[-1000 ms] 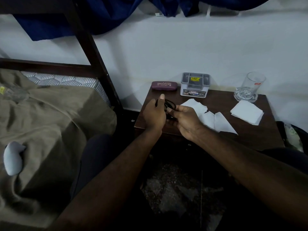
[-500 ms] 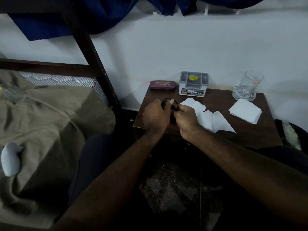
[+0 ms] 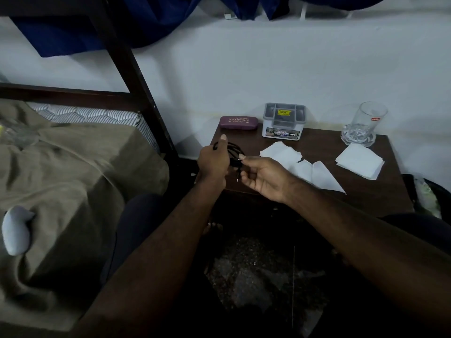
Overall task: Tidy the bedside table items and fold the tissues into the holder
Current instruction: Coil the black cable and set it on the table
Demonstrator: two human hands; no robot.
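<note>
While left hand point(image 3: 213, 162) grips the coiled cable point(image 3: 234, 148) at table's point(image 3: 366, 198) 9 o'clock edge, right hand point(image 3: 263, 176) pinches its plug. Looks like the cable-tidy step. Next: park coil, fold tissues point(image 3: 280, 152) at 3 o'clock into holder point(image 3: 284, 120) at 12.

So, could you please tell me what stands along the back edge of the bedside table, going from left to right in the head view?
maroon spectacle case → grey holder → drinking glass
</note>
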